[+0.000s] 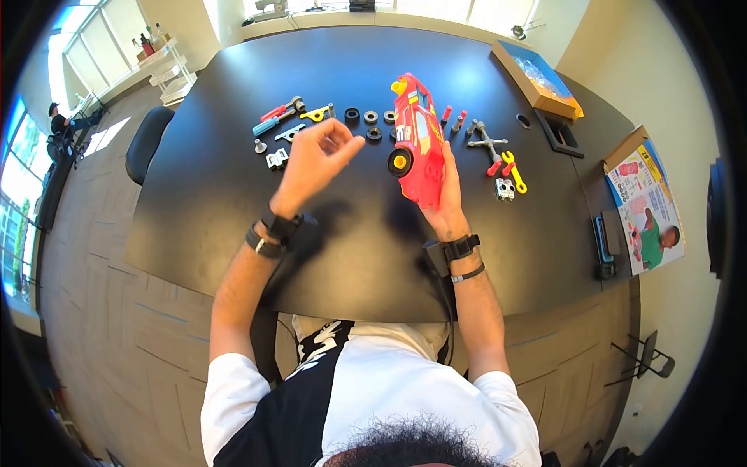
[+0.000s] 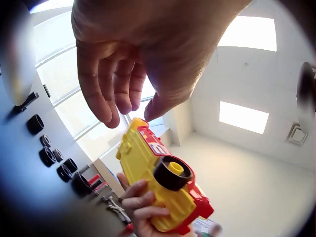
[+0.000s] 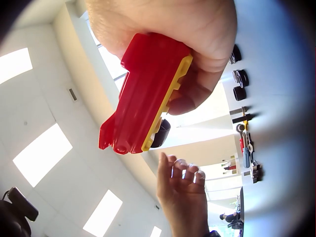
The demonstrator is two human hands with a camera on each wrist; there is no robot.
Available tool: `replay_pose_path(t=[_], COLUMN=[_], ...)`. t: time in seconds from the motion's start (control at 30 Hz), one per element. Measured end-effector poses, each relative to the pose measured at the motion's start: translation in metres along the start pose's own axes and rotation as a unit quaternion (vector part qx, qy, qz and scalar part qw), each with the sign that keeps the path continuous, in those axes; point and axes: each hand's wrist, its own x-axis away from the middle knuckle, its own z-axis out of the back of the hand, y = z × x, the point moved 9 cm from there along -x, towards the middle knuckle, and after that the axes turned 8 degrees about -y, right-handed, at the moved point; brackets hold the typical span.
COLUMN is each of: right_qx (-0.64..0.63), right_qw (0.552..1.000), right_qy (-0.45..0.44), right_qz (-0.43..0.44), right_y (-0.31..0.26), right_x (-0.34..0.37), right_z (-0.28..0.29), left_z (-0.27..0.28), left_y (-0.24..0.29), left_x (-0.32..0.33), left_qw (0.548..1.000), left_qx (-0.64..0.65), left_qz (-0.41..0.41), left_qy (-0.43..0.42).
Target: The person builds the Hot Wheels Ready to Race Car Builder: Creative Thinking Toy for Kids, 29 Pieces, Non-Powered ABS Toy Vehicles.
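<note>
My right hand [image 1: 446, 194] grips a red and yellow toy car [image 1: 424, 128] above the table, its side turned toward the left hand. One black wheel [image 2: 173, 173] with a yellow hub sits at the car's near end; at the far end a yellow hub [image 1: 399, 86] shows bare. Fingers of the right hand wrap the yellow underside in the left wrist view. My left hand [image 1: 317, 159] hovers left of the car, fingers loosely bent and nothing between them. In the left wrist view a gap separates its thumb from the fingertips, close by the car's end.
Several black toy wheels [image 1: 373, 134] lie behind the hands. Toy tools, including a blue screwdriver [image 1: 272, 122], are at left. A grey cross wrench [image 1: 487, 143], yellow wrench [image 1: 514, 173] and toy engine block [image 1: 505, 189] lie right. An open box [image 1: 537, 78] stands at back right.
</note>
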Motion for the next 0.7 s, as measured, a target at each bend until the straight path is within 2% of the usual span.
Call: replay_pose_path(t=[0.13,0.2,0.33,0.4,0.5,0.53,0.63,0.7], right_qx=[-0.013,-0.025,-0.030,-0.036,-0.037,-0.035,-0.033,-0.030], right_qw=[1.000,1.000,1.000,0.999,0.999,0.999,0.999,0.999], right_qy=[0.010,0.006,0.008,0.011,0.016,0.017,0.022,0.019], right_qz=[0.008,0.003,0.002,-0.002,0.000,0.005,0.005,0.003], right_y=[-0.003,-0.002,-0.002,-0.001,-0.002,-0.002,-0.002,-0.003], right_x=[-0.001,0.003,0.001,0.002,0.001,0.000,-0.001,0.000], right_z=[0.003,0.003,0.007,0.007,0.010,0.011,0.014,0.014], left_z=[0.002,-0.010,-0.025,-0.046,-0.064,-0.072,-0.081,-0.082], left_y=[-0.056,-0.074,-0.103,-0.110,-0.127,-0.135,-0.141,-0.149], left_x=[-0.036,-0.046,-0.066,-0.077,-0.082,-0.086,-0.089,-0.092], left_qw=[0.993,0.975,0.959,0.938,0.924,0.921,0.914,0.910], left_qx=[-0.077,-0.201,-0.262,-0.310,-0.364,-0.363,-0.382,-0.385], left_qz=[0.056,0.003,-0.022,-0.097,-0.062,-0.053,-0.089,-0.083], left_qy=[-0.067,-0.098,-0.107,-0.118,-0.101,-0.131,-0.108,-0.126])
